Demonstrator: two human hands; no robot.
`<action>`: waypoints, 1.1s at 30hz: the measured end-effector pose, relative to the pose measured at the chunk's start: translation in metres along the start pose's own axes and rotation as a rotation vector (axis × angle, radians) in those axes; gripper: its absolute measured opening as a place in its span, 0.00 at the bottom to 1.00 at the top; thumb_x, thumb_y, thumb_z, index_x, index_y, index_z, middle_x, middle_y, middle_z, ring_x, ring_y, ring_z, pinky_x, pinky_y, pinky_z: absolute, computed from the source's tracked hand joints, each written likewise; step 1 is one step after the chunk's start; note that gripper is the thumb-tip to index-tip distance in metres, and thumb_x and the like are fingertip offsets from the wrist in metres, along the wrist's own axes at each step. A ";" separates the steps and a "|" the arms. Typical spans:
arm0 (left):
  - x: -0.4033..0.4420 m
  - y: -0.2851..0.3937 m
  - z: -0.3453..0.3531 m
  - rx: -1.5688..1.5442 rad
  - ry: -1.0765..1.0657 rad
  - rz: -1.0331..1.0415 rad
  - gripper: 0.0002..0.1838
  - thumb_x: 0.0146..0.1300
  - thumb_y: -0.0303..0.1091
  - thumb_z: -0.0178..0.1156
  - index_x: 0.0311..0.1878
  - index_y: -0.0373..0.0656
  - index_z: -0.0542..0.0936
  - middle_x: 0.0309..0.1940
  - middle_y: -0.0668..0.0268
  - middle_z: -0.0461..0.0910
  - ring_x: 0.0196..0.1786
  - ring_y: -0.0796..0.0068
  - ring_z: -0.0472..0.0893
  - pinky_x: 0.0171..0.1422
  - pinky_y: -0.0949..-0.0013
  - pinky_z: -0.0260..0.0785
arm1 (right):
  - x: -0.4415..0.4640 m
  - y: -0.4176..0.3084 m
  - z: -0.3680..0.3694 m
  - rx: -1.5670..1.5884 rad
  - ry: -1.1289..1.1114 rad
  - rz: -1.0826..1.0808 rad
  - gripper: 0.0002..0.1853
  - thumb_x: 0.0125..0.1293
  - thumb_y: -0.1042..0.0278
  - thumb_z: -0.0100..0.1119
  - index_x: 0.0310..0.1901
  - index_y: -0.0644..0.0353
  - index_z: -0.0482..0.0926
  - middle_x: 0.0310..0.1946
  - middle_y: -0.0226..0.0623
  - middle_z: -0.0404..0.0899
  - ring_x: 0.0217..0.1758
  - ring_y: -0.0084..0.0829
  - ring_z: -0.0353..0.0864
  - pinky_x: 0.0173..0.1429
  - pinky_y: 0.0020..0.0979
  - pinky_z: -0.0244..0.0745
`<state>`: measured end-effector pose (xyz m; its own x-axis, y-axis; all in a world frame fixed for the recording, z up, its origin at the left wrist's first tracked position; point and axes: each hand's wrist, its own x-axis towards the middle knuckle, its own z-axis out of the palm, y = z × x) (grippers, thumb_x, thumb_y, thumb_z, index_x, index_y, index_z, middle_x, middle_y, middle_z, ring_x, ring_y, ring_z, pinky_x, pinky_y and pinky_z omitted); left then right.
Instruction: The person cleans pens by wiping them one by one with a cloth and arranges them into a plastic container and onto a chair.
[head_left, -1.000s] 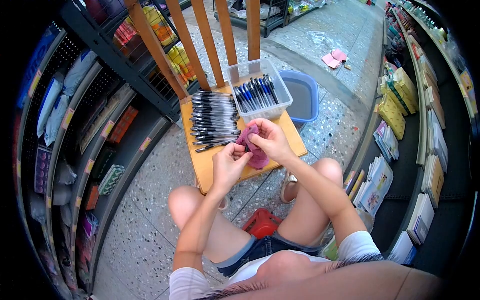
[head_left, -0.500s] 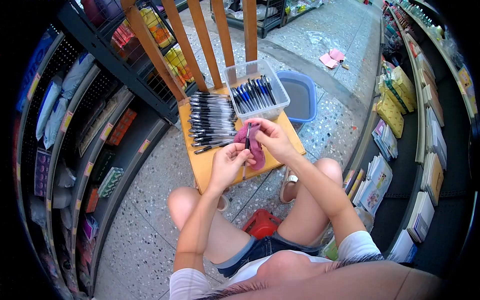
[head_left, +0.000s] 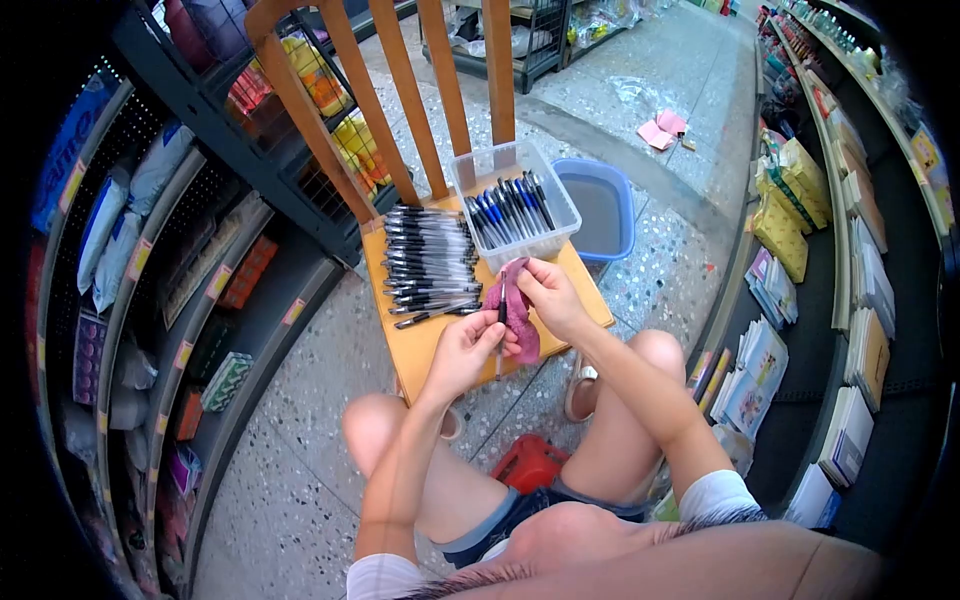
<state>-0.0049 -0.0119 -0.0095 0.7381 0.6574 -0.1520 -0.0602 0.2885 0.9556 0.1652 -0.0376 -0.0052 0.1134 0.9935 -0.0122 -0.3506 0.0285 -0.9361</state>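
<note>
My left hand (head_left: pixel 474 344) is closed on a black pen (head_left: pixel 502 312), held upright over the front of the chair seat. Pinched in my right hand (head_left: pixel 545 293) is a purple-pink cloth (head_left: pixel 521 331), which wraps the upper end of that pen and hangs down beside it. A stack of clear-barrelled pens with black caps (head_left: pixel 430 262) lies on the wooden chair (head_left: pixel 577 298), left of my hands. Behind my hands, a clear plastic box (head_left: pixel 553 245) holds blue and black pens (head_left: pixel 508 210).
A blue basin (head_left: pixel 628 215) of greyish water stands right of the chair. Shelves with packets (head_left: pixel 118 250) curve along the left, and shelves with notebooks (head_left: pixel 750 370) along the right. Pink paper (head_left: pixel 660 130) lies on the floor. A red object (head_left: pixel 530 462) is between my legs.
The cloth now covers the pen's top end, which showed bare before. Both hands sit slightly lower in view, and the whole scene has shifted a little.
</note>
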 end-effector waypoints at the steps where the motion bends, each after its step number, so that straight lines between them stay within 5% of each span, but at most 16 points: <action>1: 0.001 -0.002 -0.001 0.016 0.007 0.012 0.10 0.68 0.31 0.49 0.44 0.35 0.75 0.34 0.65 0.79 0.37 0.75 0.80 0.44 0.72 0.73 | 0.001 -0.002 0.000 0.023 -0.021 0.005 0.10 0.68 0.66 0.47 0.38 0.61 0.76 0.30 0.26 0.77 0.31 0.14 0.73 0.36 0.19 0.70; 6: 0.002 0.000 -0.002 0.286 0.083 0.091 0.09 0.67 0.27 0.49 0.44 0.32 0.75 0.32 0.66 0.79 0.36 0.79 0.79 0.44 0.75 0.71 | 0.004 -0.004 -0.010 0.240 -0.120 0.161 0.09 0.67 0.64 0.49 0.38 0.59 0.76 0.32 0.28 0.77 0.29 0.17 0.75 0.36 0.21 0.72; 9: -0.001 -0.002 0.000 0.407 0.136 0.156 0.09 0.66 0.25 0.50 0.44 0.31 0.75 0.31 0.67 0.79 0.35 0.81 0.78 0.41 0.76 0.71 | 0.006 -0.001 -0.015 0.380 -0.180 0.201 0.06 0.65 0.68 0.49 0.38 0.60 0.75 0.33 0.38 0.80 0.34 0.25 0.80 0.39 0.27 0.77; 15: 0.000 -0.005 0.003 0.526 0.183 0.206 0.09 0.65 0.25 0.52 0.45 0.31 0.75 0.30 0.65 0.80 0.32 0.80 0.79 0.36 0.76 0.71 | 0.004 -0.007 -0.008 0.442 -0.086 0.333 0.08 0.67 0.66 0.49 0.37 0.60 0.75 0.36 0.41 0.80 0.36 0.29 0.81 0.41 0.32 0.78; 18: 0.002 -0.005 0.006 0.404 0.244 0.155 0.10 0.63 0.25 0.53 0.45 0.29 0.76 0.30 0.62 0.81 0.31 0.77 0.81 0.36 0.75 0.72 | 0.003 -0.005 -0.008 0.470 -0.072 0.273 0.11 0.69 0.65 0.46 0.44 0.60 0.74 0.37 0.33 0.78 0.39 0.24 0.78 0.48 0.29 0.73; 24: 0.008 -0.011 0.004 0.243 0.274 0.126 0.12 0.63 0.26 0.55 0.46 0.27 0.75 0.30 0.62 0.81 0.31 0.78 0.81 0.35 0.77 0.73 | 0.001 -0.001 0.002 -0.145 0.012 -0.244 0.12 0.64 0.73 0.52 0.48 0.66 0.74 0.37 0.30 0.78 0.35 0.17 0.75 0.41 0.22 0.73; 33: 0.006 -0.005 0.013 0.353 0.266 0.111 0.11 0.64 0.25 0.53 0.47 0.29 0.75 0.31 0.63 0.80 0.31 0.77 0.81 0.35 0.76 0.73 | 0.005 0.007 -0.008 -0.275 0.099 -0.223 0.08 0.64 0.74 0.51 0.42 0.65 0.77 0.32 0.28 0.79 0.33 0.16 0.74 0.38 0.20 0.72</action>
<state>0.0081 -0.0183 -0.0116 0.5388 0.8404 -0.0595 0.1380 -0.0184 0.9903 0.1706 -0.0335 -0.0149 0.2526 0.9504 0.1816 -0.0457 0.1992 -0.9789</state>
